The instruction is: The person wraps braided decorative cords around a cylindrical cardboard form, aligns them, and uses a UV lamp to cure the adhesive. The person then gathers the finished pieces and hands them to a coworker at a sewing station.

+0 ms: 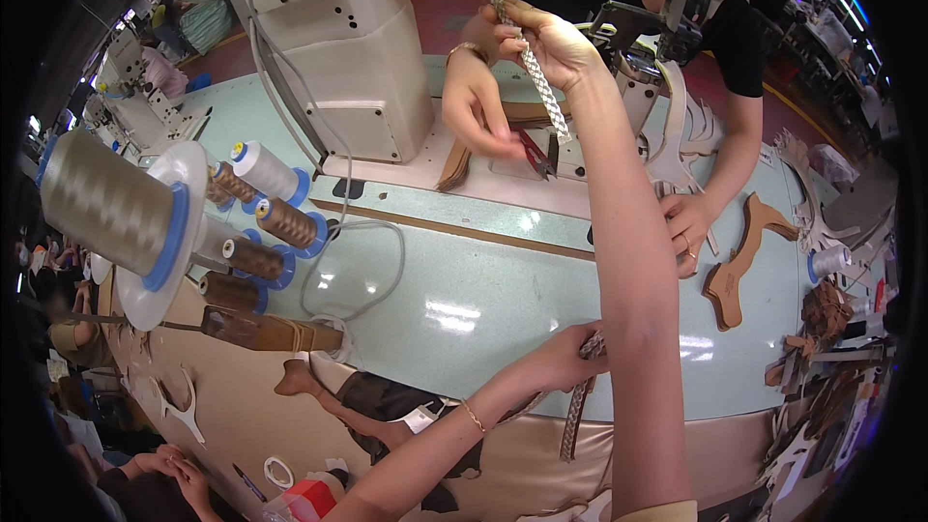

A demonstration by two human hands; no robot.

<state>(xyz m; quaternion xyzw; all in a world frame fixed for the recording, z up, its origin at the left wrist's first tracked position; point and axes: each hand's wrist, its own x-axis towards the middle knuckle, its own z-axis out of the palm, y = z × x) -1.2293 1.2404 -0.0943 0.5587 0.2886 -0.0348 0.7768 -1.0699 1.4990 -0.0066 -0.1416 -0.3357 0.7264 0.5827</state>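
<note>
My right hand (556, 43) is raised over the far side of the table. Its fingers are closed on a pale braided strap (544, 92), which hangs down with one end free and its darker top above my fingertips. Lower down, my left hand (578, 356) is closed around another braided strap (577, 420), brown and grey, whose length dangles past the table's near edge. My right forearm partly covers that hand. Across from me, a co-worker's hand (480, 108) hovers beside red-handled snips (535, 153); the co-worker's other hand (686, 230) rests on the tabletop, right of my forearm.
Sewing machines (362, 48) stand at the back. Thread cones (116, 208) crowd the left, with a grey cable (401, 261) near them. Brown leather pieces (739, 266) lie on the right of the pale green table (464, 300). Another person's hands (179, 469) are at lower left.
</note>
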